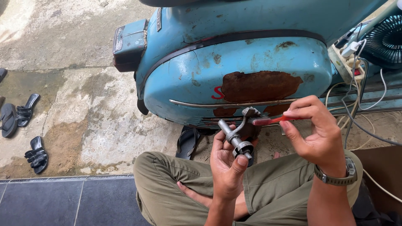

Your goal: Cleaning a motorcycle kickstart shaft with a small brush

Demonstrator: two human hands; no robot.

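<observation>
Nearest of all, the person sits cross-legged in olive trousers (268, 188), knees wide, on the edge where dark grey tiles (63, 203) meet the concrete floor (83, 113). Just above the lap, the left hand (226, 165) is closed around a grey metal lever part (236, 136), thumb pressed on its round lower end and fingers wrapped behind the shaft, so the piece stands tilted with its bent arm pointing up and to the right. The right hand (318, 134), with a dark watch (341, 178) on the wrist, pinches a red toothbrush (272, 120) between thumb and fingers; the brush lies level and its bristled head touches the upper end of the metal part. The two hands are apart, joined only through brush and part. Just beyond them a black sandal (187, 142) lies under the scooter. Farther off rises the rear flank of a light blue scooter (234, 62), its side panel showing a big rust patch (259, 86) and a thin chrome strip below it. To the far right, white and black cables (356, 100) trail past a fan (385, 39). Well off to the left, more black sandals (25, 121) lie scattered on the stained concrete.
</observation>
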